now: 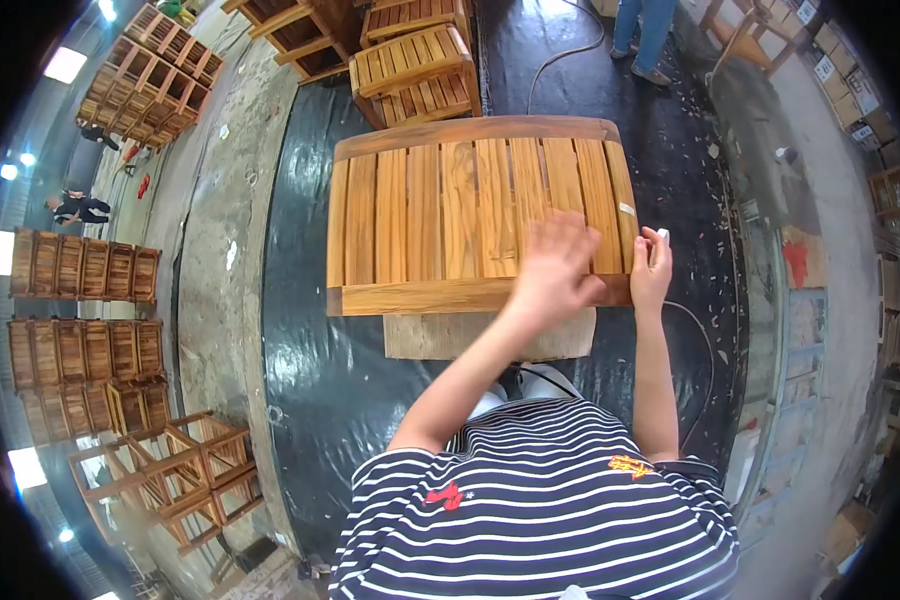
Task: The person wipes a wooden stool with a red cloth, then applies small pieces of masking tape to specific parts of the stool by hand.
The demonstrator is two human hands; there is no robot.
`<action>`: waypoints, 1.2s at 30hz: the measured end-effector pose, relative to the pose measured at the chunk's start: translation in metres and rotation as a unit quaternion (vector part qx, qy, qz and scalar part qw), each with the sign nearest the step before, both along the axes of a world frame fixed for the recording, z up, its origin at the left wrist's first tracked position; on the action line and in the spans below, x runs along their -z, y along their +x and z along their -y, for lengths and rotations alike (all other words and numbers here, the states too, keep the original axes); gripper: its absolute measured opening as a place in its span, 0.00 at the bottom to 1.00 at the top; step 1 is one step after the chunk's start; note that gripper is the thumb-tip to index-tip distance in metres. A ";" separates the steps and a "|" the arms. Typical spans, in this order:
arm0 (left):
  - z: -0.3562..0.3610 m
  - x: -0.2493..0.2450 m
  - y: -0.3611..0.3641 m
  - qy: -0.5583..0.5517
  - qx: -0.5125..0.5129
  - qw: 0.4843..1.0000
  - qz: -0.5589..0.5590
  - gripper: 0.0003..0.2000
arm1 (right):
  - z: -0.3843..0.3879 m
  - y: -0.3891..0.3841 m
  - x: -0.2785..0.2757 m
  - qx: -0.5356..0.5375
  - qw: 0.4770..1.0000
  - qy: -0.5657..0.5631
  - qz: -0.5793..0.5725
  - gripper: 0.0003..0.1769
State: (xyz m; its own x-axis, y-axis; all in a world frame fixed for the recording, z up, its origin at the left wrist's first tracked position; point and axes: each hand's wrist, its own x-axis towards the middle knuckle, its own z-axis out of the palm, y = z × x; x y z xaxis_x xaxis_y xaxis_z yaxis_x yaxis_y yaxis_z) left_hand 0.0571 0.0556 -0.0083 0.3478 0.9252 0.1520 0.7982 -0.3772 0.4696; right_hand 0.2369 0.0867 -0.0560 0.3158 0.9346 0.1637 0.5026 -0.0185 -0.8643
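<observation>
A slatted wooden top [460,210] lies in front of me on a pale block [410,338]. My left hand [560,262] is palm down over its right-hand slats, fingers somewhat blurred but apart, with nothing visible in them. At the top's right edge is my right hand [652,270], thumb and fingers apart and upright beside the wood. Something white [664,235] shows at one of its fingertips; whether it is a wrap or a loose piece is unclear. A small white label [626,209] lies near that edge.
Black sheeting [320,400] covers the floor. Slatted furniture [415,75] stands beyond the top. A cable [712,360] curves at right. Another person's legs [645,35] are at the far right, and a person [78,207] is at far left near stacked wooden frames [85,355].
</observation>
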 end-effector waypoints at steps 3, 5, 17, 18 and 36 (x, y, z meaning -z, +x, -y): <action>0.013 0.011 0.020 0.040 0.199 0.979 0.017 0.30 | -0.002 0.008 0.012 0.009 0.999 0.038 0.005 0.15; 0.022 0.014 0.001 0.061 0.201 0.977 0.033 0.28 | -0.007 0.014 0.012 -0.008 0.997 0.017 0.069 0.17; 0.131 0.066 -0.248 -0.041 -0.543 0.777 0.315 0.18 | -0.028 0.029 0.024 -0.049 0.991 -0.088 0.083 0.27; 0.127 0.082 -0.267 -0.064 -0.503 0.795 0.333 0.22 | -0.030 0.031 0.022 -0.054 0.984 -0.157 0.059 0.33; 0.190 0.078 -0.270 -0.148 -0.282 0.821 0.473 0.23 | 0.095 0.032 0.006 -0.021 0.969 -0.201 -0.141 0.41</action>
